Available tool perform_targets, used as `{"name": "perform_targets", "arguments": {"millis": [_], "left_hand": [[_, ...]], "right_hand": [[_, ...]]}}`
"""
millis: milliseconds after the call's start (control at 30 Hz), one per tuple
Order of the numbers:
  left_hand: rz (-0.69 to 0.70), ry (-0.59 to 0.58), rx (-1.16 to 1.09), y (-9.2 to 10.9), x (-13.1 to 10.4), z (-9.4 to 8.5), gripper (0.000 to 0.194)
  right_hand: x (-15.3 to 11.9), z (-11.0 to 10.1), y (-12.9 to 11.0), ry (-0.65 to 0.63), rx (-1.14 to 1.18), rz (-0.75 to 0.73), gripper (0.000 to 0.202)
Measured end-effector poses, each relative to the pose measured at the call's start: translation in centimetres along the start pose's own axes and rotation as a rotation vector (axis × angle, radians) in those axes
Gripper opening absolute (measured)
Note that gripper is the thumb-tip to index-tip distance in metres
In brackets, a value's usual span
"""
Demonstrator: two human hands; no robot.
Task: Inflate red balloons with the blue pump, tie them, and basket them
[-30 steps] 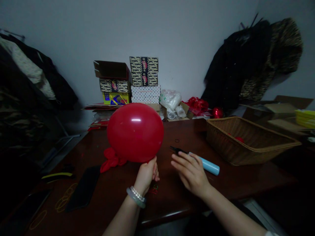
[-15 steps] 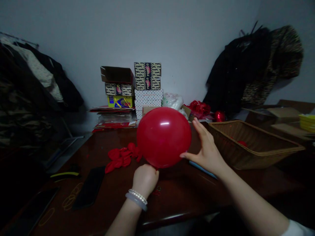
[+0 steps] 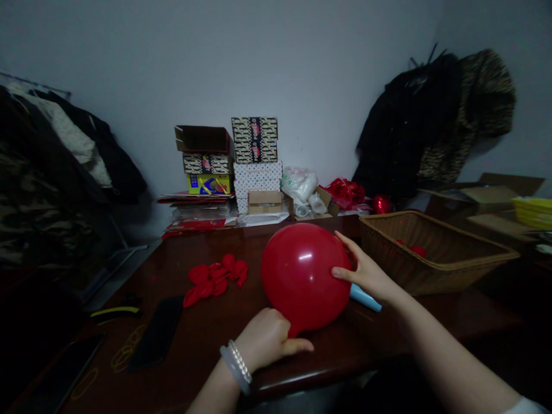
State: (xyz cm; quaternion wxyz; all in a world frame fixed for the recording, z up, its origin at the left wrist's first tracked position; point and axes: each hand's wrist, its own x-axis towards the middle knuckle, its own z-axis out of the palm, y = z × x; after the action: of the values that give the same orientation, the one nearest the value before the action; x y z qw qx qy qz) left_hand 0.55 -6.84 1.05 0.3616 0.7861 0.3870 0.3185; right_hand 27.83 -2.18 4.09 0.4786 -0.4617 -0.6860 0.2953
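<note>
A blown-up red balloon (image 3: 302,276) is held above the front part of the dark wooden table (image 3: 181,247). My left hand (image 3: 267,340), with a beaded and a grey bracelet at the wrist, is closed round the balloon's neck at its lower left; the neck itself is mostly hidden. My right hand (image 3: 364,273) rests against the balloon's right side, thumb on the front and fingers spread behind. Partly behind the balloon lies a light-blue tube-like thing (image 3: 365,298). Several limp red balloons (image 3: 213,279) lie in a heap to the left.
A wicker basket (image 3: 452,267) with a few red things inside stands at the right. Two dark phone-like slabs, one nearer (image 3: 159,330), and rubber bands (image 3: 125,351) lie at the left. Stacked boxes (image 3: 256,178) and a plastic bag (image 3: 299,181) line the wall.
The balloon has moved down and to the right, tilting so its neck points toward me. My right hand has come onto its side. My left thumb now sticks out to the right.
</note>
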Motion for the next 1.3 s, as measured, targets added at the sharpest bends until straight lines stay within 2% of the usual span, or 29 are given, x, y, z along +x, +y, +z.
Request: {"name": "perform_targets", "arguments": {"millis": [100,200,333,467,567,700,800,900,1033,1133,1300], "left_hand": [[0.107,-0.079,0.223,0.1,-0.1,-0.5,0.05],[0.133,0.007,0.264,-0.1,0.0,-0.7,0.053],[0.178,0.119,0.286,-0.6,0.3,-0.6,0.051],[0.212,0.147,0.4,-0.7,0.4,-0.7,0.047],[0.242,0.098,0.516,-0.2,-0.1,-1.0,0.043],[0.331,-0.009,0.611,0.7,-1.2,-1.3,0.038],[0.381,-0.14,0.719,1.0,-2.2,-1.0,0.034],[0.442,-0.281,0.793,1.4,-3.2,-0.6,0.027],[0.463,-0.382,0.855,2.1,-4.4,-0.3,0.012],[0.439,-0.402,0.819,2.9,-5.0,-0.5,0.014],[0.324,-0.467,0.508,5.8,-5.2,-1.8,0.021]], "right_hand": [[-0.5,0.1,0.8,0.047,0.133,0.085,0.095],[-1.0,0.6,1.6,0.098,0.219,0.123,0.096],[-1.3,1.4,3.1,0.081,0.242,0.093,0.093],[-1.3,1.2,4.7,0.045,0.191,0.061,0.079],[-1.1,0.1,5.4,0.065,0.205,0.157,0.07],[-0.8,-1.7,5.4,0.048,0.346,0.264,0.078],[-0.8,-2.6,4.9,-0.03,0.336,0.242,0.086],[-1.1,-2.9,4.1,-0.097,0.412,0.259,0.085],[-2.0,-3.5,3.0,-0.346,0.395,0.187,0.084],[-2.7,-4.2,2.4,-0.476,0.303,0.123,0.098],[-4.2,-5.2,2.0,-0.479,0.302,0.099,0.107]]}}
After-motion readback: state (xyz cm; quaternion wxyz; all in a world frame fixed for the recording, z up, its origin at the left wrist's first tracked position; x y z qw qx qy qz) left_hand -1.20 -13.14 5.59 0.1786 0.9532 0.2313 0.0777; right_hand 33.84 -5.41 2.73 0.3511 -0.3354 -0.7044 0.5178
